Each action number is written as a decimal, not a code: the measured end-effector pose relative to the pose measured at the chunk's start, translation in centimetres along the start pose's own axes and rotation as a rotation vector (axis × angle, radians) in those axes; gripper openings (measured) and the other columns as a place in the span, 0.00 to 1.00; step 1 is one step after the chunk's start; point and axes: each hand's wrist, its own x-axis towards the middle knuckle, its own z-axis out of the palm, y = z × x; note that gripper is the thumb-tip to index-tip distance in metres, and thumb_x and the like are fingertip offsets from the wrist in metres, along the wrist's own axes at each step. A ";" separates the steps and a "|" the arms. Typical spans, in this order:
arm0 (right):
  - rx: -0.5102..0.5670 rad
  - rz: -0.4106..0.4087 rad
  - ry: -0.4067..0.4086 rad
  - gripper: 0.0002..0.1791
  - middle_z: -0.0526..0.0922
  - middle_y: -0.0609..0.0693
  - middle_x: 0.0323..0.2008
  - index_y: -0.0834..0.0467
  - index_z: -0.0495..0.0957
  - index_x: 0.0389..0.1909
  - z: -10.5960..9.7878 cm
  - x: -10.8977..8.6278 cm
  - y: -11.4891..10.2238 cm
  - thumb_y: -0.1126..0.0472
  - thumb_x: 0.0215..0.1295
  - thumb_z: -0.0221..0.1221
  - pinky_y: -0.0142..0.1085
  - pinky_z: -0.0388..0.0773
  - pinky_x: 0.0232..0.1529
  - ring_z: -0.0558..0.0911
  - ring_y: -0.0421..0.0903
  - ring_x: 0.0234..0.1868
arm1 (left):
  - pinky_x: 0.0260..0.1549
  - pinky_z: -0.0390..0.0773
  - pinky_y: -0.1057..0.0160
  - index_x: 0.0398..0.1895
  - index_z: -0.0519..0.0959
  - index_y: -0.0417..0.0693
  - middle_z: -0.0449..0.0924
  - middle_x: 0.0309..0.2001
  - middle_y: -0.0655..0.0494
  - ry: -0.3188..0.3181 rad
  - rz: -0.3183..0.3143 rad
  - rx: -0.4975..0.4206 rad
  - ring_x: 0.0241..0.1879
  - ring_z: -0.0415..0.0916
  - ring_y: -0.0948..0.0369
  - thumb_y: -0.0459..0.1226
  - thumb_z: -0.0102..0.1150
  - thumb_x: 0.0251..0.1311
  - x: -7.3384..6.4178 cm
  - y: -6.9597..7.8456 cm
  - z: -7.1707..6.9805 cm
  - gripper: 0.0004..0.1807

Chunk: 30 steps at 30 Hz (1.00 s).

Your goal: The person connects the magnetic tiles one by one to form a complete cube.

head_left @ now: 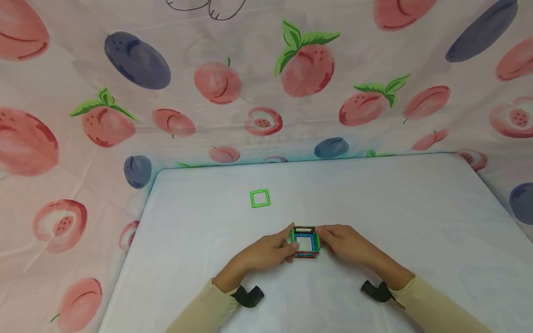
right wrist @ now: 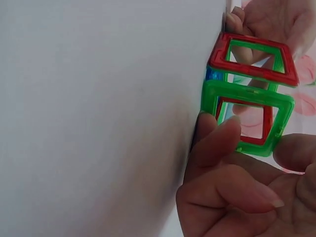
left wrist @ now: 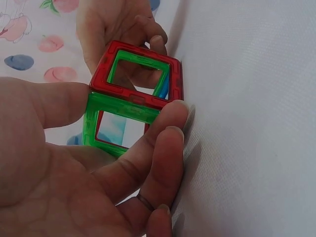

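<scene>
From afar I am seeing left hand [head_left: 269, 250] and right hand [head_left: 347, 243] clamping their grip on the magnetic-tile box [left wrist: 133, 97], on the counter [head_left: 374, 199]. Blue base [head_left: 305, 235] and four walls [right wrist: 252, 90] are standing joined; the top is seemingly lacking its cover (a green square tile [head_left: 252, 199] is lying apart).

Beige sleeves [head_left: 204, 309] bear curved black pieces [head_left: 250, 297] at both cuffs [head_left: 223, 292].

The head view is evenly bright; the wrist views are dimmer, soft shadows edging the fingers [left wrist: 169, 160] on the tabletop [left wrist: 256, 123].
</scene>
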 end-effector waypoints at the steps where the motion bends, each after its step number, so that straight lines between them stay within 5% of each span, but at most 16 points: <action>1: -0.006 -0.003 0.005 0.24 0.80 0.49 0.29 0.55 0.84 0.51 0.1 -0.1 -0.1 0.43 0.81 0.46 0.44 0.76 0.44 0.78 0.46 0.38 | 0.38 0.71 0.64 0.82 0.52 0.49 0.84 0.33 0.58 -0.001 0.000 -0.006 0.33 0.73 0.65 0.55 0.47 0.77 0.0 0.0 0.0 0.39; 4: -0.019 -0.018 0.018 0.27 0.86 0.53 0.47 0.58 0.81 0.59 0.3 -0.4 -0.3 0.43 0.82 0.44 0.54 0.76 0.60 0.82 0.54 0.56 | 0.39 0.71 0.63 0.82 0.53 0.49 0.84 0.34 0.58 -0.005 0.003 -0.025 0.34 0.73 0.64 0.54 0.48 0.77 0.0 -0.2 0.0 0.38; 7: -0.018 -0.026 0.024 0.29 0.82 0.57 0.62 0.60 0.79 0.63 0.5 -0.5 -0.4 0.43 0.82 0.44 0.58 0.68 0.68 0.75 0.60 0.69 | 0.39 0.71 0.63 0.82 0.53 0.50 0.84 0.34 0.57 -0.008 0.005 -0.042 0.34 0.74 0.64 0.54 0.48 0.77 0.1 -0.2 0.0 0.38; 18: -0.018 -0.018 0.018 0.28 0.81 0.57 0.62 0.58 0.81 0.60 0.4 -0.6 -0.2 0.42 0.82 0.43 0.59 0.68 0.68 0.74 0.60 0.70 | 0.37 0.72 0.63 0.82 0.54 0.52 0.84 0.34 0.55 -0.008 -0.001 -0.059 0.33 0.74 0.63 0.54 0.49 0.76 0.0 -0.2 0.0 0.37; 23: -0.025 -0.020 -0.018 0.26 0.84 0.52 0.42 0.54 0.85 0.52 -0.2 -0.3 -0.2 0.42 0.82 0.44 0.50 0.76 0.54 0.80 0.52 0.53 | 0.37 0.71 0.63 0.82 0.54 0.54 0.84 0.34 0.55 -0.007 -0.012 -0.067 0.33 0.74 0.63 0.55 0.50 0.76 0.0 -0.2 -0.1 0.37; 27: -0.005 -0.012 -0.047 0.29 0.76 0.48 0.26 0.54 0.86 0.39 -1.0 0.5 -0.2 0.40 0.82 0.42 0.41 0.71 0.40 0.75 0.46 0.36 | 0.37 0.71 0.62 0.82 0.55 0.55 0.83 0.34 0.55 -0.006 -0.014 -0.070 0.33 0.74 0.63 0.55 0.50 0.76 0.0 -0.2 0.0 0.37; 30: -0.031 -0.030 -0.052 0.32 0.75 0.47 0.24 0.55 0.86 0.44 -1.7 2.0 -0.1 0.39 0.82 0.39 0.40 0.68 0.39 0.73 0.44 0.32 | 0.37 0.71 0.62 0.82 0.55 0.56 0.83 0.34 0.55 -0.008 -0.012 -0.076 0.33 0.74 0.63 0.55 0.50 0.76 0.0 -0.3 0.0 0.37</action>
